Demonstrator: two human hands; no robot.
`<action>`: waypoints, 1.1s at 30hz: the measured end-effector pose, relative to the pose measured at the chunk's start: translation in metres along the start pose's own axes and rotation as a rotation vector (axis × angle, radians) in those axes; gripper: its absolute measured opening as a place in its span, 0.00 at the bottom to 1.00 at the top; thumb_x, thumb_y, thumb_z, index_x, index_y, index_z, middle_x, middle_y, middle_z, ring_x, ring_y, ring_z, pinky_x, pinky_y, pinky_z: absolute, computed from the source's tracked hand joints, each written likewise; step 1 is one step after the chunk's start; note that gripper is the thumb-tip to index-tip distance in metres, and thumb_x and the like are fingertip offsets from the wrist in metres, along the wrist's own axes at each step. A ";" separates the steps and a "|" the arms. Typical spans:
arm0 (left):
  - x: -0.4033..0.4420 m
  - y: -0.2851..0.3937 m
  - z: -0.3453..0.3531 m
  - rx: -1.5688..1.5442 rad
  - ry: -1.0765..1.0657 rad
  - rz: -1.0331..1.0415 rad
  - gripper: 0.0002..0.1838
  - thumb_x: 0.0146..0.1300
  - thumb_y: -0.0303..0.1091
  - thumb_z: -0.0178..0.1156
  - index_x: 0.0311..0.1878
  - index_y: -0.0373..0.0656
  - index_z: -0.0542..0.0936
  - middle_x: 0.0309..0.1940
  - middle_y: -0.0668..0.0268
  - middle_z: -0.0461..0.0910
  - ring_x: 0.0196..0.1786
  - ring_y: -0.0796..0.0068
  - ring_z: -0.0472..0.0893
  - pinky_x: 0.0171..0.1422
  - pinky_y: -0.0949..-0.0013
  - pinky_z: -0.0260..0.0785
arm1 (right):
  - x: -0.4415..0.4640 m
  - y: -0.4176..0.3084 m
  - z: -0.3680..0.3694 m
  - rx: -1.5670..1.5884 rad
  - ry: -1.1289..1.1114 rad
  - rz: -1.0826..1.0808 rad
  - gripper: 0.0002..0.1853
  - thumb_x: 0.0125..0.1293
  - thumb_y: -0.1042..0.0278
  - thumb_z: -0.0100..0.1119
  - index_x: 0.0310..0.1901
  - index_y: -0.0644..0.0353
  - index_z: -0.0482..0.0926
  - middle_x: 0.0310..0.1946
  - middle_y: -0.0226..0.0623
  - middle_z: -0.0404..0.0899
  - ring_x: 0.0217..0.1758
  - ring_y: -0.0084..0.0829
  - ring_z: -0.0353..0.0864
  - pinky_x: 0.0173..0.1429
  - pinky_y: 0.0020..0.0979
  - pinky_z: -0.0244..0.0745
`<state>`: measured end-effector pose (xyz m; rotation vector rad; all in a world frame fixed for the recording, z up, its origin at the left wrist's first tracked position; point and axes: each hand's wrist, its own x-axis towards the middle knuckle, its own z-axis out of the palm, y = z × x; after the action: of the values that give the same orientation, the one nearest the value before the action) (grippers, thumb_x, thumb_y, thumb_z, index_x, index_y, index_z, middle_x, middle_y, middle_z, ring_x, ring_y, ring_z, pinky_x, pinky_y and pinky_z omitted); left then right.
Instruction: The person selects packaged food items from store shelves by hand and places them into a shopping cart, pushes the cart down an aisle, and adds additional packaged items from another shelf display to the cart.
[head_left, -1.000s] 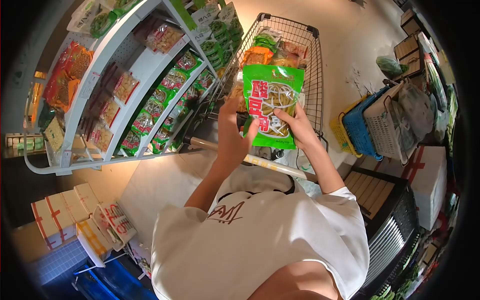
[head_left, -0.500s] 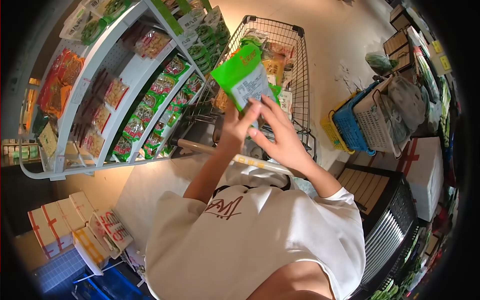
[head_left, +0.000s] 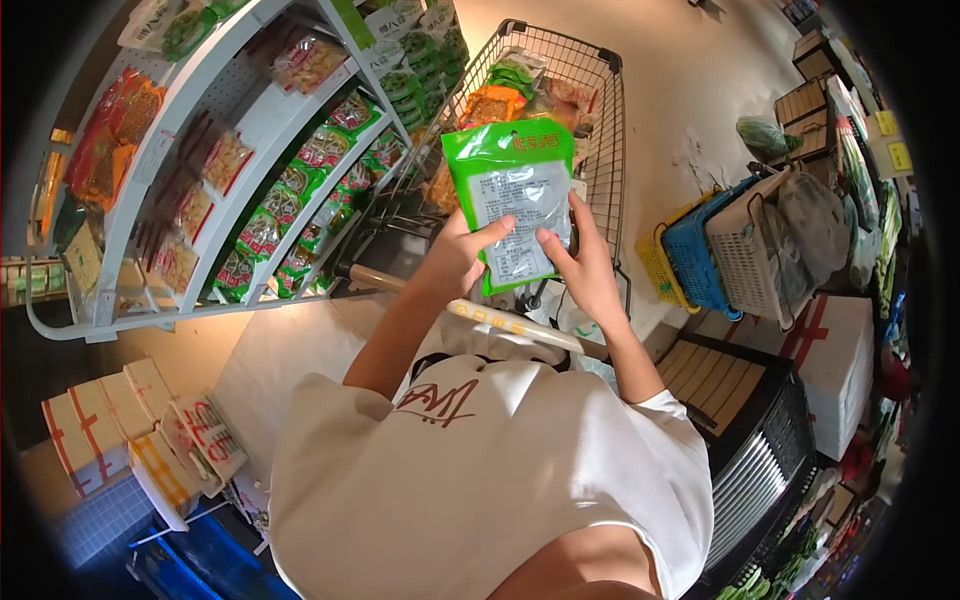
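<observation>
A green plastic food packet [head_left: 512,190] with a pale panel of small printed text is held upright in front of me, its printed side facing me. My left hand [head_left: 462,258] grips its lower left edge, thumb across the print. On the lower right side my right hand [head_left: 585,265] is closed on the packet, its thumb also pressed on the panel. Behind and below lies the wire shopping cart [head_left: 606,125] with several packaged foods inside, among them an orange packet [head_left: 492,105]. The cart handle [head_left: 500,318] passes just below my hands.
White shelves [head_left: 330,190] with rows of packaged food stand to the left. At right are stacked plastic baskets [head_left: 750,245], a black crate [head_left: 765,440] and a white foam box [head_left: 845,370]. Taped foam boxes [head_left: 105,425] sit at lower left.
The packet has turned from tilted to nearly upright, with its printed panel now facing me fully. My hands have moved apart, from close together at its bottom to either side.
</observation>
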<state>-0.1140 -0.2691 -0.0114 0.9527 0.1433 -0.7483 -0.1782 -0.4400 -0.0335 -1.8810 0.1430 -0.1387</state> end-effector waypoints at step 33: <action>0.088 -0.021 -0.072 0.890 -0.317 0.070 0.32 0.61 0.37 0.67 0.61 0.32 0.62 0.50 0.53 0.77 0.51 0.74 0.78 0.54 0.68 0.71 | 0.011 0.037 0.036 1.000 0.236 0.631 0.21 0.65 0.72 0.59 0.59 0.63 0.69 0.51 0.39 0.78 0.49 0.31 0.81 0.53 0.33 0.79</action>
<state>-0.0473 -0.2656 -0.1060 1.6455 -0.5443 -0.9007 -0.1620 -0.4199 -0.0795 -0.7619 0.6830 0.0133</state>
